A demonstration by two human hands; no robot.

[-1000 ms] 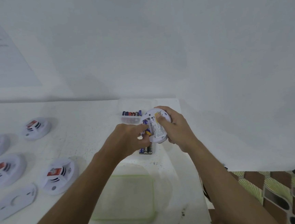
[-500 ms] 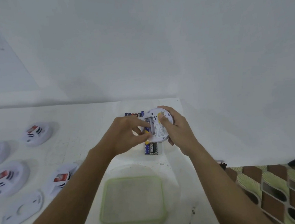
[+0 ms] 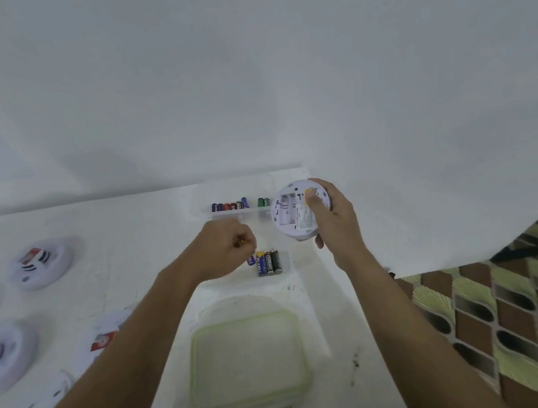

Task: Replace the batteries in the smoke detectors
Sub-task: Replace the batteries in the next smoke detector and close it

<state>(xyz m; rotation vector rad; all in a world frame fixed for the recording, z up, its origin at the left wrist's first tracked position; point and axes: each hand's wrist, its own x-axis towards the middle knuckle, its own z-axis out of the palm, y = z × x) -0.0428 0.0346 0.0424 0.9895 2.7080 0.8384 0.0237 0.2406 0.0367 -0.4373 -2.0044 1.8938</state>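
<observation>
Left hand [image 3: 223, 250] pinches a battery [image 3: 250, 260] beside Eveready cells [image 3: 272, 262]; right hand [image 3: 334, 217] grips the smoke detector [image 3: 286, 213].

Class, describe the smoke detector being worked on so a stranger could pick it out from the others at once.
Start at the white table and go to its far right corner, where the right hand grips a round white plastic smoke detector. Unlike the red-marked detectors lying on the table's left, it shows its back: an empty battery bay beside a printed label.
</observation>
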